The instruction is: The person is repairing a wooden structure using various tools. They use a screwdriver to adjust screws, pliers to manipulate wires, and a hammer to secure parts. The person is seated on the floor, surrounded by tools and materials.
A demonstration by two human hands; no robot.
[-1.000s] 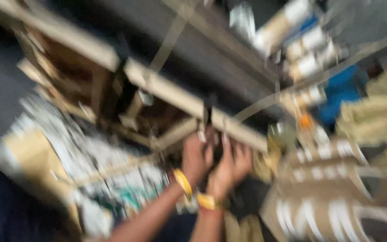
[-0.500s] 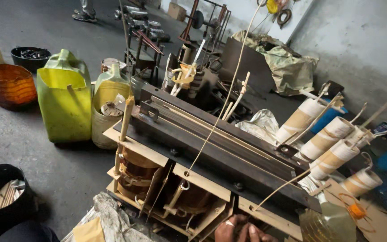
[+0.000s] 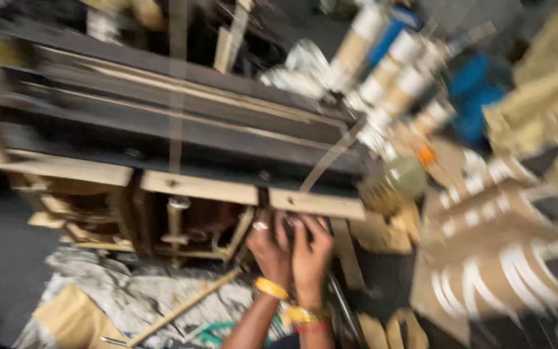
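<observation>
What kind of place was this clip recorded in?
Probably a small, cluttered repair or winding workshop. Both hands, left hand and right hand, work at a wooden-framed assembly; paper-wrapped rolls and scrap paper lie around it.

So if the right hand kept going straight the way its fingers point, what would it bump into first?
Probably the pale wooden strip just above its fingertips. The right hand points up at it, beside the left hand. The picture is blurred, so whether they already touch is unclear.
</observation>
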